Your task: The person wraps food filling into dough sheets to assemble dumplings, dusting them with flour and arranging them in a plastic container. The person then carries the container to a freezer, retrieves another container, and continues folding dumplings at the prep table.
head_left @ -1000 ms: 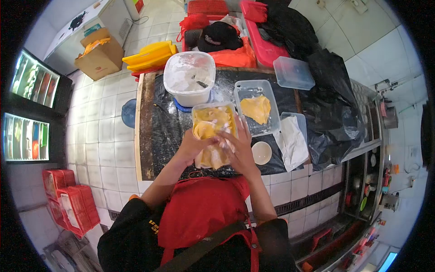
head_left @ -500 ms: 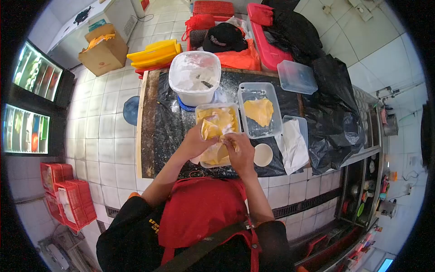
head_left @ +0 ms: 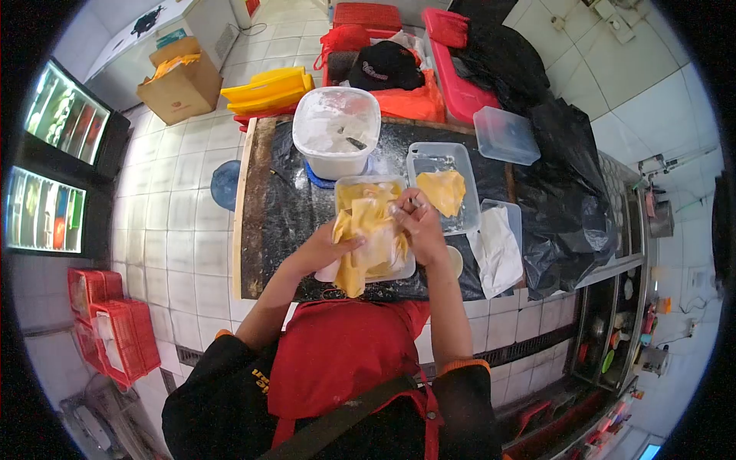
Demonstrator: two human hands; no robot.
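Over a clear plastic box (head_left: 408, 268) of pale yellow sheets, my left hand (head_left: 326, 247) grips a floppy yellow sheet (head_left: 354, 249) that hangs over the box's near left part. My right hand (head_left: 421, 228) has its fingers bent together at the right side of the sheets; what they pinch is too small to tell. Right of it, a second clear box (head_left: 458, 224) holds a flat yellow piece (head_left: 441, 192). A white tub (head_left: 337, 132) of white powder with a dark-handled utensil stands behind the first box.
A pale bowl (head_left: 454, 262) is partly hidden by my right hand. White cloth or paper (head_left: 497, 253) lies on a clear lid at the right. Farther back are an upturned clear box (head_left: 506, 136), black plastic sheeting (head_left: 571, 192), yellow trays (head_left: 267, 90) and a black cap (head_left: 386, 66).
The yellow sheet in my left hand has been lifted and now hangs toward the front edge. My right hand has moved up and to the right.
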